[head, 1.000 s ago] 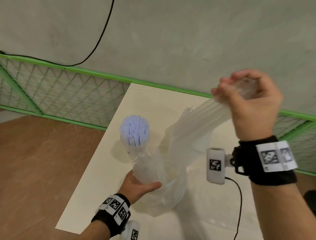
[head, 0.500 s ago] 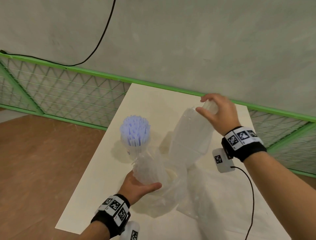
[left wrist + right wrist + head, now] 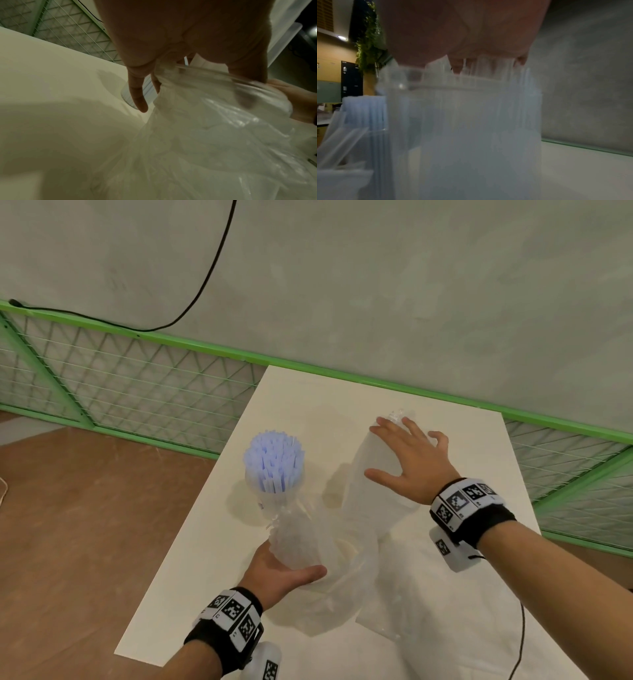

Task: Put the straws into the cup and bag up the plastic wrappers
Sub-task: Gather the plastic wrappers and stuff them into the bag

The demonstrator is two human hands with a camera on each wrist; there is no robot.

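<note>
While the clear bag (image 3: 308,546) is gripped at its gathered mouth by the left hand (image 3: 277,573), fingers and thumb curled round the plastic, the bundle of plastic wrappers (image 3: 373,491) is pressed from above by the right hand (image 3: 407,463), whose fingers are spread and nearly straight. The bundle is stood steeply on the white table (image 3: 479,474), its lower end among the bag's folds. The straws (image 3: 274,462) are held upright in the cup (image 3: 274,501), just beyond the left hand.
</note>
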